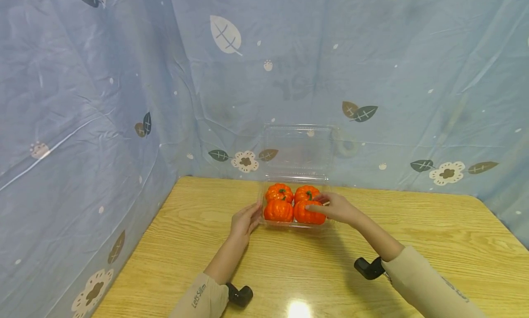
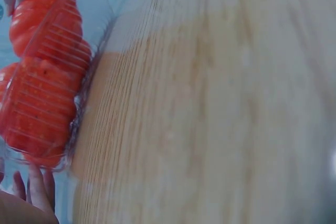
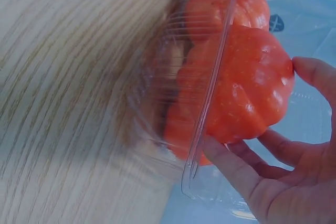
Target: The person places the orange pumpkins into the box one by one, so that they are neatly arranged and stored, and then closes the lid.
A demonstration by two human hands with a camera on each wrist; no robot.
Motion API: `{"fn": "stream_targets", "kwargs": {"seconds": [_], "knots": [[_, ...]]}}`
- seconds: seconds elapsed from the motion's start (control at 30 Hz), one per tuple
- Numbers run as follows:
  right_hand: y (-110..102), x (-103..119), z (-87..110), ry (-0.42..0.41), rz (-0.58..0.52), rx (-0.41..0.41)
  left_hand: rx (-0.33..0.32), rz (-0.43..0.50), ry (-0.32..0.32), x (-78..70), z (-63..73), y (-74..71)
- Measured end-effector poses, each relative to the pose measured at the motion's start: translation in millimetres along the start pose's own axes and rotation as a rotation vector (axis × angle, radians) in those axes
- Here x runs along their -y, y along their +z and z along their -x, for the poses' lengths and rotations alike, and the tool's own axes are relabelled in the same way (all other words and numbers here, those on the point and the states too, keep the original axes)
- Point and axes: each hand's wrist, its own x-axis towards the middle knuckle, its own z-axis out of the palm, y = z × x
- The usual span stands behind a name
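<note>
Several glossy orange toy pumpkins with green stems sit in a clear plastic clamshell box (image 1: 274,224) in the head view. My right hand (image 1: 342,209) reaches over the box's right side and grips the front right pumpkin (image 1: 305,215). In the right wrist view, thumb and fingers spread around that pumpkin (image 3: 252,82), which sticks up above the box rim. At the box's left wall rests my left hand (image 1: 243,220), its fingers extended along the outside. Beside the held one is the front left pumpkin (image 1: 278,211); two more lie behind.
The box's clear lid (image 1: 297,148) stands raised at the back, against a blue patterned cloth (image 1: 372,70). Under everything is a wood-grain table (image 1: 198,217). Black wrist cameras (image 1: 240,296) jut from both sleeves.
</note>
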Motion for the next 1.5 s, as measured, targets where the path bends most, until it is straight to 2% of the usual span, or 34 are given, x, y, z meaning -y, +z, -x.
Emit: {"fn": "stream_targets", "kwargs": {"seconds": [0.27, 0.53, 0.83, 1.07, 1.27, 1.43, 1.5], "knots": [[0.5, 2.3, 3.0, 0.011, -0.031, -0.009, -0.005, 0.037, -0.002, 0.8, -0.6, 1.1], [1.3, -3.0, 0.4, 0.044, -0.079, 0.013, -0.005, 0.016, -0.010, -1.1, -0.1, 1.1], [3.7, -6.2, -0.8, 0.012, -0.038, 0.007, 0.004, 0.024, -0.013, -2.0, -0.6, 0.8], [2.4, -3.4, 2.7, -0.054, 0.043, -0.067, 0.005, 0.021, -0.015, -0.9, -1.1, 0.1], [5.2, -6.3, 3.1, -0.094, 0.034, -0.099, 0.010, 0.016, -0.023, -3.8, 0.9, 1.2], [9.0, -10.7, 4.3, -0.082, 0.013, -0.100, 0.037, 0.016, -0.033, -8.3, 3.8, 1.3], [9.6, -12.1, 4.1, -0.076, 0.004, -0.097, 0.036, 0.017, -0.037, -6.1, 1.1, 0.5]]}}
